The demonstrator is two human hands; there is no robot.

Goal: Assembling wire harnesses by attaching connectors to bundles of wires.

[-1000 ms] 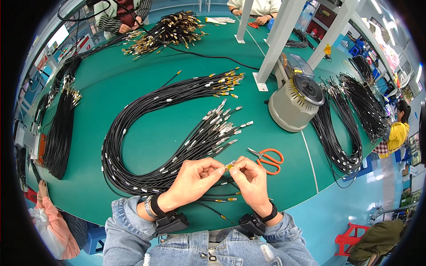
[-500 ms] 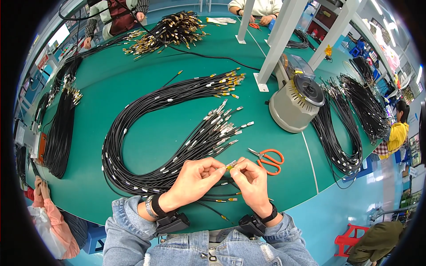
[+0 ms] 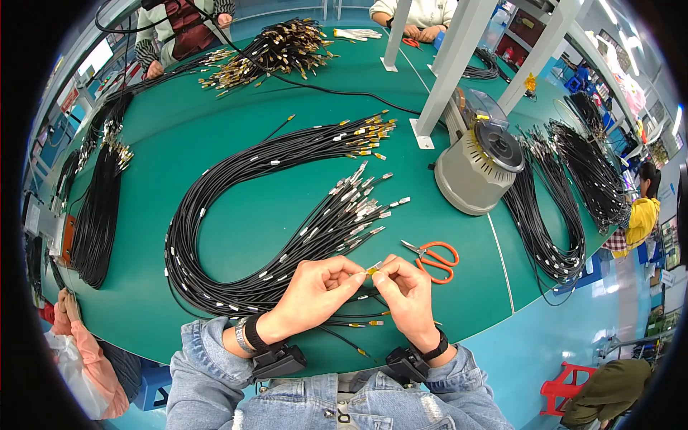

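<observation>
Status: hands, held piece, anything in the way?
Left hand and right hand pinching small yellow piece. Scissors beside right hand, not touching. Cable bundle beyond left hand; nothing visibly blocking.

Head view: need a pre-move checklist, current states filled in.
1. Left hand has fingers on the small yellow-and-white piece: ok.
2. Right hand pinching the same piece: ok.
3. Piece properly seated: cannot tell, fingers cover much of it.
4. Orange-handled snips out of both hands: ok, lying on the green table.
5. Space between the wrists free of cables: not ok, loose cable ends lie there.
6. Large black cable bundle flat on the table: ok, curved in a U.
</observation>
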